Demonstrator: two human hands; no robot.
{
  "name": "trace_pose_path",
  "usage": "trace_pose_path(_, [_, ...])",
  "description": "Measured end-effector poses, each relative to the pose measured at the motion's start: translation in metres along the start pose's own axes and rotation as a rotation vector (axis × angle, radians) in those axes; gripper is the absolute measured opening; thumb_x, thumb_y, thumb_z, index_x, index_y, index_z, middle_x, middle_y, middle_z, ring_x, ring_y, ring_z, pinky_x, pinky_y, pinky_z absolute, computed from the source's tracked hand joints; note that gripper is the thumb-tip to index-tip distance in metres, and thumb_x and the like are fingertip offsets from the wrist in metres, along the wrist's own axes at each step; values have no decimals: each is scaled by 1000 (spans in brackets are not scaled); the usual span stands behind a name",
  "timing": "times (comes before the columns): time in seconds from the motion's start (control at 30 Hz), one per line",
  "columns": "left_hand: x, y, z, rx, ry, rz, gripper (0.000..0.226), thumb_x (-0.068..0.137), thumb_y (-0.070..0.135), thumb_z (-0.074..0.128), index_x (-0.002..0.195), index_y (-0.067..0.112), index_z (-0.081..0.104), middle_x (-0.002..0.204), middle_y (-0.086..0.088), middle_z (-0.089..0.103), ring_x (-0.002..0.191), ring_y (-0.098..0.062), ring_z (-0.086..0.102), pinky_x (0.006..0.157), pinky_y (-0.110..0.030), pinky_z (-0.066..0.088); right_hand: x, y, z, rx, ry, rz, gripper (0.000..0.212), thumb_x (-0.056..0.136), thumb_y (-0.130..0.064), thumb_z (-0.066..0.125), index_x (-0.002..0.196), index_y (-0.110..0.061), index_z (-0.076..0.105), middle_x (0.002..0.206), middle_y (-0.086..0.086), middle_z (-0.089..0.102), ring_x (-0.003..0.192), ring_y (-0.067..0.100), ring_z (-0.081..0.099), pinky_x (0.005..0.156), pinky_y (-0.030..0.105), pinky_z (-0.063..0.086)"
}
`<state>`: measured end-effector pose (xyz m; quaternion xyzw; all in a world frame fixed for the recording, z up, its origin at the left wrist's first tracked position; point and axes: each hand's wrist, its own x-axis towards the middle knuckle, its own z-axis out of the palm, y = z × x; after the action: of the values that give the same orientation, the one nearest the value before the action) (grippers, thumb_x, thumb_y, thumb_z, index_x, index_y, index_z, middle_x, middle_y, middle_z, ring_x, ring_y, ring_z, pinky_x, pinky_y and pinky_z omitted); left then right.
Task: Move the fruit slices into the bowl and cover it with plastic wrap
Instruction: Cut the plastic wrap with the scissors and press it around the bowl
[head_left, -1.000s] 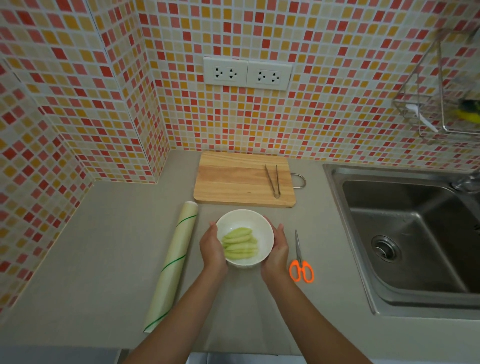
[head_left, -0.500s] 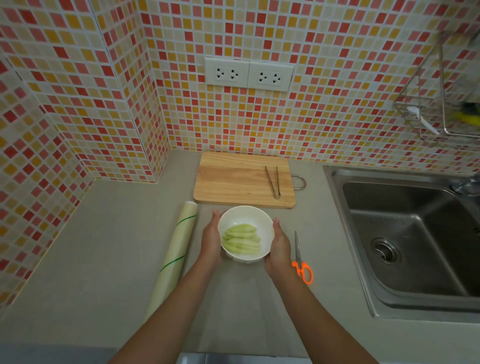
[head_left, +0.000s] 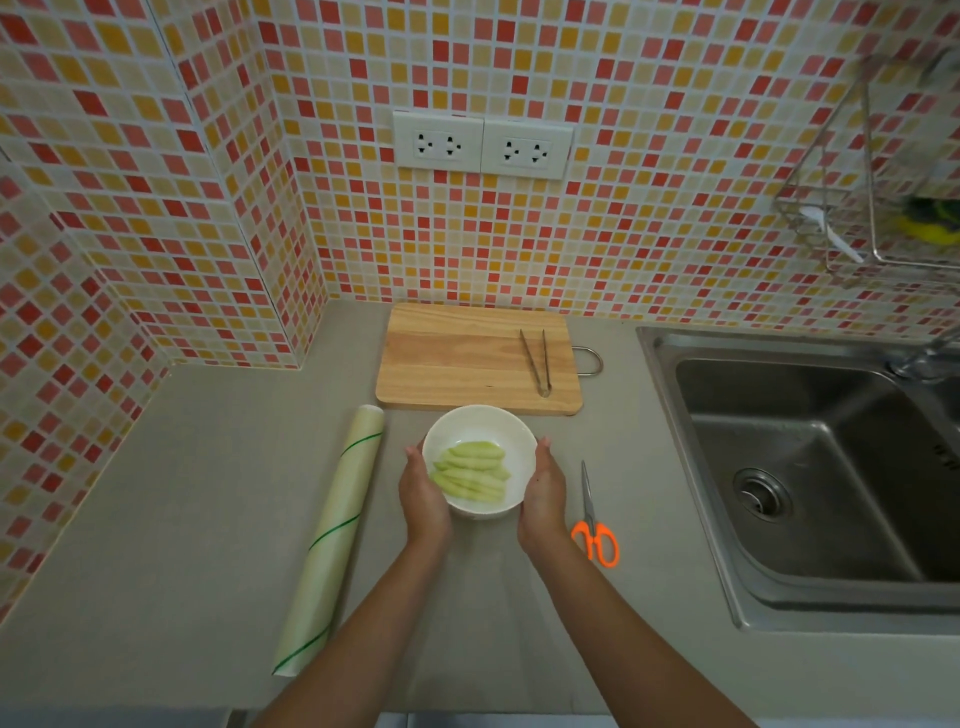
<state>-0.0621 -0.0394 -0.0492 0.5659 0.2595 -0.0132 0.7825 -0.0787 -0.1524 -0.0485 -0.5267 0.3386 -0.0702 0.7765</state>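
A white bowl (head_left: 480, 428) stands on the grey counter just in front of the wooden cutting board (head_left: 457, 358). Several pale green fruit slices (head_left: 471, 470) lie inside it. My left hand (head_left: 422, 488) cups the bowl's left side and my right hand (head_left: 543, 488) cups its right side. A roll of plastic wrap (head_left: 332, 535) with green stripes lies on the counter left of the bowl, pointing away from me. I cannot see any wrap over the bowl.
Metal tongs (head_left: 537, 361) rest on the board's right part. Orange-handled scissors (head_left: 595, 525) lie right of my right hand. A steel sink (head_left: 810, 467) fills the right side. A wire rack (head_left: 883, 208) hangs on the tiled wall above it.
Both hands have slid the bowl a little away from me, up to the cutting board's front edge. The roll, scissors and tongs have stayed put.
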Motion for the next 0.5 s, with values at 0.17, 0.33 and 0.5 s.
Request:
trace_pose_path(0.17, [13, -7, -3, 139, -64, 43, 44, 104, 28, 31, 114, 3, 67, 91, 0, 69, 80, -4, 61, 54, -3, 45, 12, 1, -4, -87, -7, -11, 37, 100, -42, 37, 92, -22, 68, 97, 3, 71, 92, 17, 65, 79, 30, 51])
trace_pose_path(0.33, [25, -7, -7, 182, -146, 34, 42, 103, 27, 33, 114, 5, 67, 101, -4, 71, 90, -14, 63, 67, -16, 50, 23, 1, -2, -111, -14, -7, 36, 100, -39, 37, 91, -23, 68, 95, -1, 70, 92, 16, 64, 79, 29, 49])
trace_pose_path(0.5, [30, -7, -10, 199, -163, 18, 36, 101, 24, 37, 109, 10, 69, 92, 4, 71, 86, -10, 64, 68, -18, 49, 28, 4, -3, -121, -29, -13, 35, 101, -35, 37, 90, -24, 68, 95, -1, 70, 91, 16, 64, 80, 31, 49])
